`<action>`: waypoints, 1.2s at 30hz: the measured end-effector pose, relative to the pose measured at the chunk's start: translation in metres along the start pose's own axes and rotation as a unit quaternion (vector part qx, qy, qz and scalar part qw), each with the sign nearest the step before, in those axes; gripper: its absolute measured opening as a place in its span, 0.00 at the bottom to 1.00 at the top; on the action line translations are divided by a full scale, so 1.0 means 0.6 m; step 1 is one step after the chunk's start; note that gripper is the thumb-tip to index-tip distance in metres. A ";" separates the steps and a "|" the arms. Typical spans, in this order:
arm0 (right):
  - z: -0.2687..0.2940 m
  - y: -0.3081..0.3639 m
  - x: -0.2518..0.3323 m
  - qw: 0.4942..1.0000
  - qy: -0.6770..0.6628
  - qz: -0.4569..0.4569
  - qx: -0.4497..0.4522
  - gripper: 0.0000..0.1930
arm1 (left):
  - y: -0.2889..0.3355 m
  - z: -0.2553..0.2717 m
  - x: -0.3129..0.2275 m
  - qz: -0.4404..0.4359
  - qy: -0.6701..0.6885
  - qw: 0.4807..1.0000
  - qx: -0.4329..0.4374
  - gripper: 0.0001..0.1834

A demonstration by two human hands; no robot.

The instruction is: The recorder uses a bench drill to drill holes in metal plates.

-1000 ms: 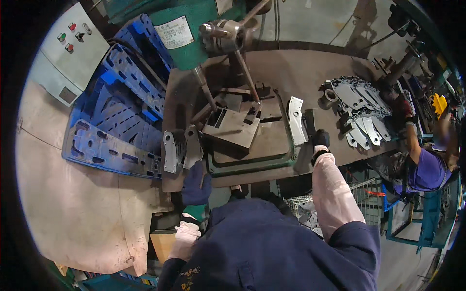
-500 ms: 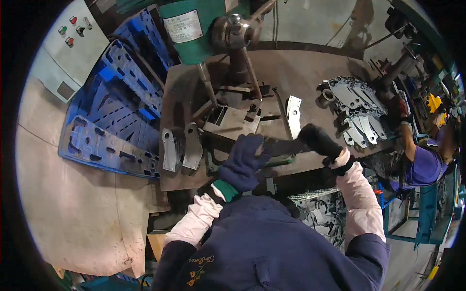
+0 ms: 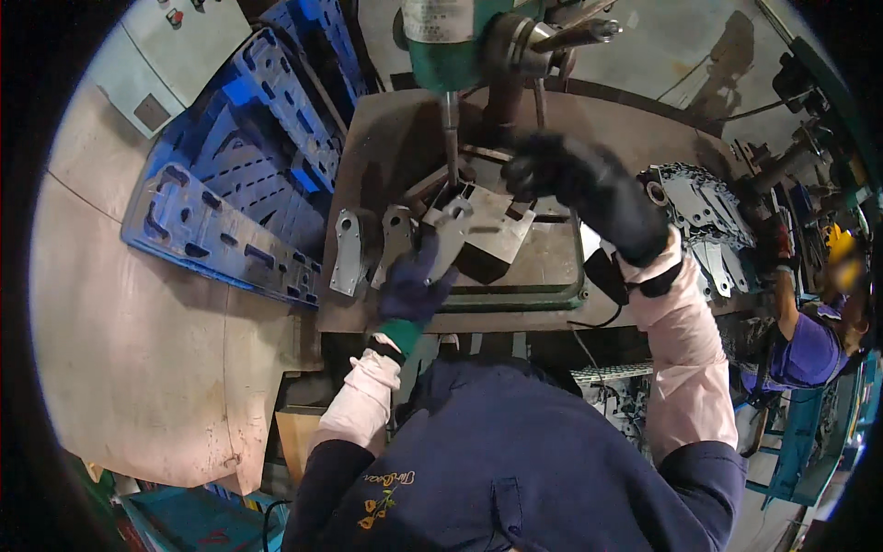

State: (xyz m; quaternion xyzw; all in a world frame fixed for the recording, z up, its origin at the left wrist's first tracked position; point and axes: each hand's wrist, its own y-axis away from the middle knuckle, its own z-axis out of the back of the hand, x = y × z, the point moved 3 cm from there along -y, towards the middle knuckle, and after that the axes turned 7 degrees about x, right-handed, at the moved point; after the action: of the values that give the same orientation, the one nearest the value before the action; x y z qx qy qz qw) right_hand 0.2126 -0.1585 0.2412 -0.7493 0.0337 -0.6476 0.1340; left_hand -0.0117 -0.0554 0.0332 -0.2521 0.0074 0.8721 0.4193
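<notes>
My left hand (image 3: 412, 283), in a dark blue glove, is closed on a flat grey metal plate with a hole near its end (image 3: 451, 241). The plate slants up against the left side of a steel fixture block (image 3: 499, 228), below the drill spindle (image 3: 452, 138) of a green drill press (image 3: 451, 63). My right hand (image 3: 598, 193), in a black glove, hovers over the right of the block, just below the press's feed handle (image 3: 541, 103). Its fingers bend leftward and are blurred, so their grip is unclear. Left of my left hand, similar plates (image 3: 348, 253) stand in stacks.
On the table's right lies a pile of metal plates (image 3: 704, 207). Blue plastic pallets (image 3: 225, 235) lean at the left, beside a control box (image 3: 175, 55). Another person in purple (image 3: 805, 354) works at the far right. The bench (image 3: 368, 317) has its front edge near my body.
My hands were close together in front of the fixture. My left hand has moved left with a plate, and my right has risen toward the feed handle. The whole view has shifted.
</notes>
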 end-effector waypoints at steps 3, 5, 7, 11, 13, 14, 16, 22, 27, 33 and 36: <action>0.000 -0.041 0.048 0.967 -0.245 0.031 0.060 0.28 | -0.031 0.010 0.013 0.031 0.059 0.998 -0.001 0.34; -0.021 -0.064 0.091 0.943 -0.332 0.018 0.033 0.25 | -0.043 -0.017 0.046 0.016 0.039 0.999 0.002 0.35; -0.034 -0.064 0.119 0.923 -0.378 0.013 -0.076 0.20 | -0.069 -0.032 0.053 0.014 0.016 0.999 0.024 0.36; -0.034 -0.072 0.141 0.921 -0.377 0.031 -0.090 0.20 | -0.100 -0.033 0.043 0.004 -0.069 0.997 0.014 0.38; -0.033 -0.076 0.147 0.924 -0.369 0.040 -0.089 0.20 | -0.109 -0.031 0.034 0.004 -0.101 0.995 0.019 0.40; -0.032 -0.076 0.148 0.925 -0.366 0.044 -0.089 0.20 | -0.112 -0.032 0.031 0.025 -0.107 0.993 0.047 0.41; -0.038 -0.078 0.146 0.926 -0.365 0.047 -0.078 0.20 | -0.115 -0.037 0.039 0.035 -0.125 0.989 0.064 0.41; -0.038 -0.078 0.133 0.926 -0.368 0.062 -0.060 0.21 | -0.119 -0.037 0.046 0.009 -0.105 0.993 0.060 0.41; -0.043 -0.067 0.107 0.924 -0.371 0.090 -0.028 0.22 | -0.121 -0.042 0.051 -0.026 -0.116 0.993 0.014 0.39; -0.069 -0.054 0.027 0.890 -0.444 0.099 0.043 0.24 | -0.120 -0.029 0.044 -0.022 -0.124 0.992 0.005 0.38; -0.078 -0.050 -0.005 0.767 -0.637 0.033 0.068 0.23 | -0.121 -0.022 0.038 -0.012 -0.116 0.993 0.020 0.38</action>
State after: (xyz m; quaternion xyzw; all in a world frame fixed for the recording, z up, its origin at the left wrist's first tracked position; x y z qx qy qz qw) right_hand 0.1628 -0.1365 0.2515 -0.9772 -0.0788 -0.0178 0.1965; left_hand 0.0356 0.0051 0.0257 -0.1413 -0.0271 0.8901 0.4324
